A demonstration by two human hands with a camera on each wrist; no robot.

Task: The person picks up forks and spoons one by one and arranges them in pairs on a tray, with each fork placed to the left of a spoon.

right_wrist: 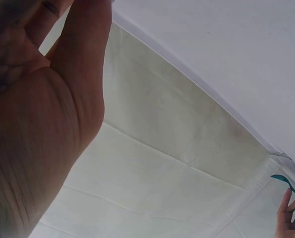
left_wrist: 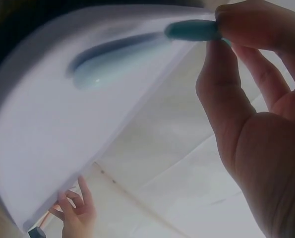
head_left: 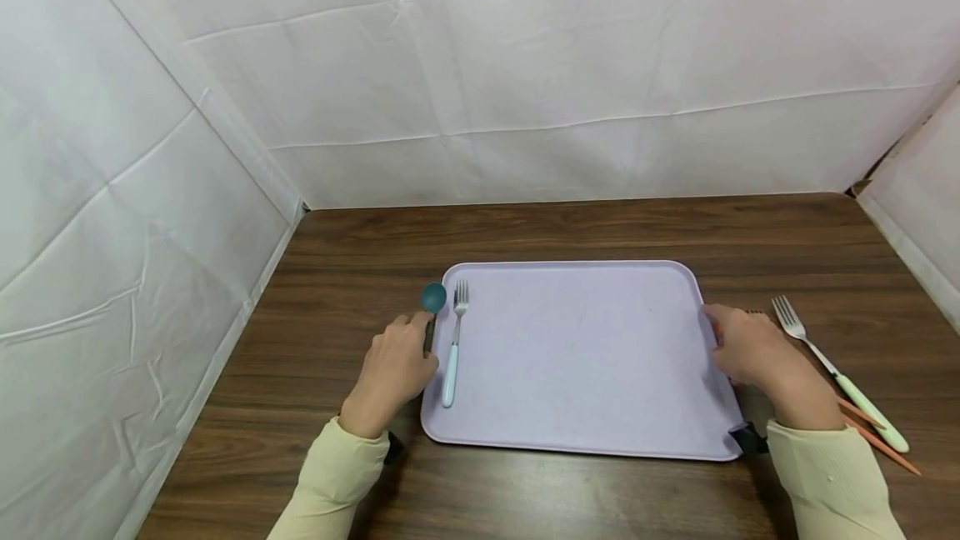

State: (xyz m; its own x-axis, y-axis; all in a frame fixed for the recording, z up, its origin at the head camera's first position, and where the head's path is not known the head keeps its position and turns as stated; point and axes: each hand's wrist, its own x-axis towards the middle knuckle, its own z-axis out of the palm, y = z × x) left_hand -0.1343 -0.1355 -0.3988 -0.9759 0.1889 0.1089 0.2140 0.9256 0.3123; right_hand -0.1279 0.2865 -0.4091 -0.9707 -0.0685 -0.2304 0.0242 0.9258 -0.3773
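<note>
A teal spoon (head_left: pixel 432 298) stands at the tray's left edge, its bowl towards the back, and my left hand (head_left: pixel 396 361) pinches its handle between thumb and finger. The left wrist view shows the teal handle (left_wrist: pixel 193 30) at those fingertips. Just inside that edge of the pale lilac tray (head_left: pixel 577 357) lies a fork (head_left: pixel 453 357) with a light blue handle. At the opposite side my right hand (head_left: pixel 750 348) has its fingertips on the tray's rim, fingers mostly extended. The right wrist view has its thumb (right_wrist: pixel 83 64) reaching up to the rim.
To the right of the tray lies a fork (head_left: pixel 862 398) with a pale green handle. Orange pointed pieces (head_left: pixel 877 440) lie beside it, partly covered by the right forearm. White sheeting (head_left: pixel 525 73) walls the dark wooden table (head_left: pixel 360 248) at the back and sides.
</note>
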